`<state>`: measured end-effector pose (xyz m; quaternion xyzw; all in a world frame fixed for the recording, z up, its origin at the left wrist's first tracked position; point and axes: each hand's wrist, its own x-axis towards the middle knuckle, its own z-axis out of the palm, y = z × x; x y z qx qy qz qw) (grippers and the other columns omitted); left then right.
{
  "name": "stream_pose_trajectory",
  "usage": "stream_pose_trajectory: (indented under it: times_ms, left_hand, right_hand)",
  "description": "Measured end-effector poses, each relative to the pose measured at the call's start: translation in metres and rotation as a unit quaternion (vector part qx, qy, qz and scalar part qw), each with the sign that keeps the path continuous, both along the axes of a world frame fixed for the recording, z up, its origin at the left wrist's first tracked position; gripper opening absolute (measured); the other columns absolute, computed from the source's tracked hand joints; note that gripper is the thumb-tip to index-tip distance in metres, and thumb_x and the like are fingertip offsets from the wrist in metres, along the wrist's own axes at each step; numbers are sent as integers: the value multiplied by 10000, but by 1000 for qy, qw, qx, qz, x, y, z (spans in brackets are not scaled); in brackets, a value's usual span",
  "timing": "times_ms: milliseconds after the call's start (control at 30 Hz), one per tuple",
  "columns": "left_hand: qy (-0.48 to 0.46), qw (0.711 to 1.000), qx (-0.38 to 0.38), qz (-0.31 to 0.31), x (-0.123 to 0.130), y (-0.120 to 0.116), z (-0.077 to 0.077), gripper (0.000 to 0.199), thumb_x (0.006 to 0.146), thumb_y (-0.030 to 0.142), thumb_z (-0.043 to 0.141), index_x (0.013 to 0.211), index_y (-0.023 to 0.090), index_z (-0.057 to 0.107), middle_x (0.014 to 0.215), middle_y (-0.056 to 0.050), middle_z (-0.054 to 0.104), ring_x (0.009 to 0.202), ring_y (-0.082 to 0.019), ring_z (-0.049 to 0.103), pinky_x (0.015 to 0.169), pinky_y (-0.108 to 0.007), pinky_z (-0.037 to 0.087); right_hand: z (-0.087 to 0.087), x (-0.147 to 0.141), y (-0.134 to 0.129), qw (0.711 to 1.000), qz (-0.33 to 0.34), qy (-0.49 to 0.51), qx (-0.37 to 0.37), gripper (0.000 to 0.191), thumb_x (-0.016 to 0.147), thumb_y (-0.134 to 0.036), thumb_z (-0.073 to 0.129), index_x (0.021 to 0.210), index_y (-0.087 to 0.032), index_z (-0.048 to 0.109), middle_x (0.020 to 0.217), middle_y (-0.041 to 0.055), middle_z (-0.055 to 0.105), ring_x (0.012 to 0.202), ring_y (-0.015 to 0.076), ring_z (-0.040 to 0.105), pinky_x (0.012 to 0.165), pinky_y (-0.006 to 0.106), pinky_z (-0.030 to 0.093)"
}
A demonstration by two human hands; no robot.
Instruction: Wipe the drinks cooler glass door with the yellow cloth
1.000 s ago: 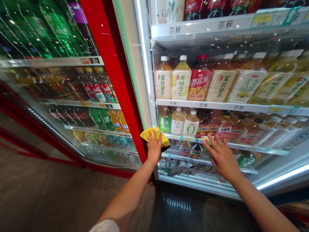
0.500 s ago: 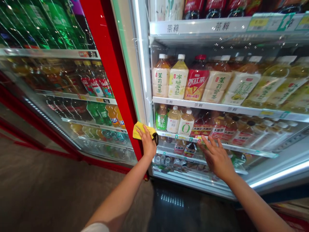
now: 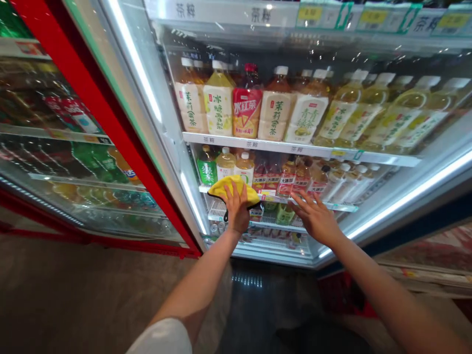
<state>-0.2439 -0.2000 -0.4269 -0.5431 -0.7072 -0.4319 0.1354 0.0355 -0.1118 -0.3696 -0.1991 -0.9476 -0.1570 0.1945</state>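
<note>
The left hand [image 3: 238,209] lies with its fingers stretched out over a yellow cloth [image 3: 218,188], which is spread against the glass [image 3: 239,43] of a lit fridge; whether the thumb pinches it cannot be told. The cloth has a dark edge and sits low on the left part of the glass. The right hand [image 3: 315,216] is empty, fingers spread, just beside the same pane; contact is unclear.

The glass stands between both hands and the drinks. Behind it, the upper shelf [image 3: 254,143] bears a row of large bottles: pale-labelled ones, a red bottle [image 3: 248,108] third from the left, and yellowish bottles [image 3: 372,110] towards the right. On the shelf below, a green bottle [image 3: 207,168] stands at the left end, with red-labelled bottles [image 3: 286,184] further right. The cloth covers the lower parts of two bottles next to the green one, and with the left hand hides some of the shelves underneath. The right hand blocks part of the lower shelf's edge.

Price tags [image 3: 309,14] line the top shelf edge. A bright light strip [image 3: 136,59] runs down the fridge's left side. Further left, a red frame [image 3: 99,123] borders another fridge of drinks. Dark floor [image 3: 92,290] lies below.
</note>
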Motion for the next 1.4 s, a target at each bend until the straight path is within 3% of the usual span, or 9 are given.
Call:
stream_pose_trajectory:
  times_ms: [133, 267, 400, 533, 633, 767, 967, 1200, 1400]
  left_hand:
    - [55, 995, -73, -25, 32, 9, -12, 718, 864, 47, 527, 1554, 154, 357, 1684, -219, 161, 1543, -422, -107, 1163, -771, 48]
    - [153, 968, -132, -152, 41, 26, -2, 611, 904, 64, 497, 1439, 356, 538, 1605, -55, 430, 1562, -319, 183, 1214, -705, -25]
    - [178, 965, -114, -154, 10, 18, 5, 577, 937, 100, 483, 1361, 479, 583, 1523, 43, 539, 1518, -218, 326, 1250, -599, -61]
    - [164, 978, -101, -85, -23, -8, -14, 634, 893, 37, 435, 1425, 357, 562, 1554, -81, 489, 1554, -308, 202, 1196, -720, -31]
    - [224, 949, -148, -162, -33, -6, -19, 579, 903, 54, 423, 1365, 338, 624, 1511, -74, 539, 1515, -304, 316, 1208, -709, 32]
    - [283, 919, -139, -236, -51, 5, 2, 563, 937, 96, 416, 1345, 430, 613, 1477, 18, 580, 1476, -204, 400, 1256, -585, 9]
    - [245, 966, -39, -71, -81, -14, -1, 696, 824, 15, 502, 1437, 341, 554, 1509, -94, 547, 1540, -340, 241, 1195, -724, -45]
    - [263, 954, -64, -130, -87, -11, -10, 706, 868, -23, 403, 1391, 418, 581, 1482, -34, 580, 1460, -326, 419, 1199, -720, 59]
    - [303, 942, -20, -143, -86, -11, -8, 690, 867, -26, 416, 1421, 357, 564, 1462, -51, 597, 1514, -274, 324, 1213, -655, -111]
  right_hand:
    - [2, 34, 13, 1000, -5, -27, 0, 606, 917, -48, 452, 1496, -227, 470, 1636, 80, 363, 1529, 304, 291, 1222, 628, 247]
    - [3, 56, 22, 999, 1, -36, -2, 577, 930, -50, 445, 1480, -220, 488, 1626, 75, 385, 1527, 291, 298, 1228, 606, 245]
    - [5, 67, 28, 1000, 6, -29, -9, 533, 975, -81, 411, 1481, -229, 491, 1604, 74, 418, 1511, 259, 340, 1224, 581, 274]
    - [4, 68, 32, 1000, 5, -23, -12, 513, 990, -99, 423, 1472, -257, 505, 1596, 56, 423, 1497, 241, 368, 1206, 571, 320]
    - [4, 66, 32, 999, -3, -32, -5, 550, 946, -29, 446, 1440, -250, 542, 1581, 38, 451, 1486, 232, 387, 1199, 539, 347]
    - [6, 64, 30, 999, -13, -37, 4, 680, 865, 61, 446, 1473, -240, 502, 1575, 29, 461, 1469, 215, 415, 1200, 506, 360]
    - [6, 63, 29, 999, -10, -32, 15, 659, 877, 44, 462, 1464, -250, 508, 1563, 33, 483, 1482, 210, 395, 1198, 518, 366]
    - [9, 65, 31, 999, -1, -44, 20, 638, 891, 49, 437, 1445, -256, 527, 1549, 31, 507, 1463, 197, 426, 1169, 502, 410]
    - [5, 64, 28, 998, -18, -49, 32, 570, 926, 0, 455, 1425, -257, 550, 1554, 35, 499, 1465, 218, 423, 1173, 528, 396]
